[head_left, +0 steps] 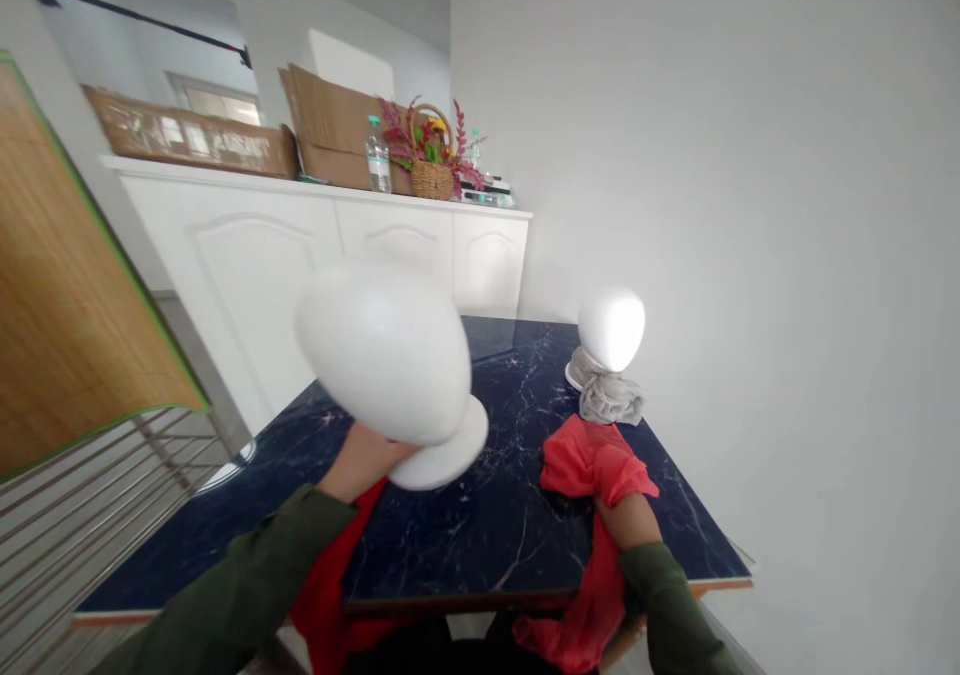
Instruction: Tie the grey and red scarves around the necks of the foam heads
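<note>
Head view: holding up a white foam head (390, 365) in the left hand (364, 460), fingers closed around its neck just above the round base, lifted off the dark blue table (480, 525) and tilting to the right. Gripping a red cloth (592, 470) in the right hand (628, 517), fingers shut tight on it, part bunching on the table, part hanging over the near edge. Standing far back on the table, near the wall: another white foam head (611, 327) with a grey cloth (611, 397) wrapped around its neck.

Right hand (628, 517) under red cloth (592, 467)
</note>
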A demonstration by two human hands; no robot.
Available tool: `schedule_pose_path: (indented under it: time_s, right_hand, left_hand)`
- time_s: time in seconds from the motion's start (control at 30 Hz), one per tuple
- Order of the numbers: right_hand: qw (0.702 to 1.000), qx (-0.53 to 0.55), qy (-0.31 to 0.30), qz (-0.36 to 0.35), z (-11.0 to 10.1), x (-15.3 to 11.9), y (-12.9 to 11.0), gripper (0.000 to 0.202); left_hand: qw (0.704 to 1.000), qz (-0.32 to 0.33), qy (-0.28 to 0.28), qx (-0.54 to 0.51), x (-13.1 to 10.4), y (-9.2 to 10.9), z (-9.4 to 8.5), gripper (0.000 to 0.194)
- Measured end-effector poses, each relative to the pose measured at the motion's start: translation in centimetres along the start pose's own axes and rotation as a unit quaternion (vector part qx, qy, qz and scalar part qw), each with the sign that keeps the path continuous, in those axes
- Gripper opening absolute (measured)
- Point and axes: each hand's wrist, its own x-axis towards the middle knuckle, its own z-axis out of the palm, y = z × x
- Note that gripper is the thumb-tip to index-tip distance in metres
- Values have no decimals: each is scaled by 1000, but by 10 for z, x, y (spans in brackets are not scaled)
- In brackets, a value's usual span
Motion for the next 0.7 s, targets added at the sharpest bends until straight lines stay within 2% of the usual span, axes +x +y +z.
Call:
schedule_pose_path:
  time_s: [0.07,0.1,0.13,0.2,0.23,0.3,0.37,0.43,0.47,0.5,0.57,0.6,0.63,0.67,0.7]
  right_hand:
    - [995,88,-16,36,-4,-5,-7,54]
    - [983,161,-31,82,-7,-11,-10,54]
    - [959,242,-50,141,-12,-17,-14,52]
    - [882,384,-92,259,-24,-31,-22,42]
    - [849,426,-110,294,-31,-38,-27,37]
    - [815,472,-138,306,-45,-49,-38,33]
    - [815,480,-151,285,-57,-58,-53,31]
    - [838,464,-151,246,-65,-66,-70,31]
    - [853,448,-150,221,-67,-69,-79,32]
    - [869,430,-149,195,-69,-71,-88,33]
    - [896,386,-161,152,-67,-76,-105,35]
    - [904,359,-182,140,-65,-79,-114,36]
    - [909,335,-214,129,-61,-81,-123,36]
    - [908,313,-253,114,-58,-82,-133,37]
    - [906,290,-294,91,-54,-83,-142,39]
  left_hand:
    - [998,7,-49,-38,0,9,33,62]
    - [997,13,-59,-55,0,9,47,67]
    - [996,19,-60,-69,1,8,59,73]
    - [994,31,-58,-82,3,1,78,82]
    - [994,33,-62,-84,4,-4,85,85]
    - [993,31,-81,-86,7,-14,94,86]
    - [989,33,-116,-81,10,-20,98,83]
    - [988,28,-141,-64,8,-20,95,85]
    - [990,10,-133,-46,3,-16,91,89]
    - [994,-18,-106,-27,-5,-9,86,93]
    - [997,-78,-17,-3,-33,14,73,99]
    - [996,-91,20,-12,-51,30,67,99]
    - [997,-65,23,-37,-70,48,62,99]
    - [997,-25,-29,-67,-87,66,58,103]
    - [990,9,-106,-92,-100,84,56,111]
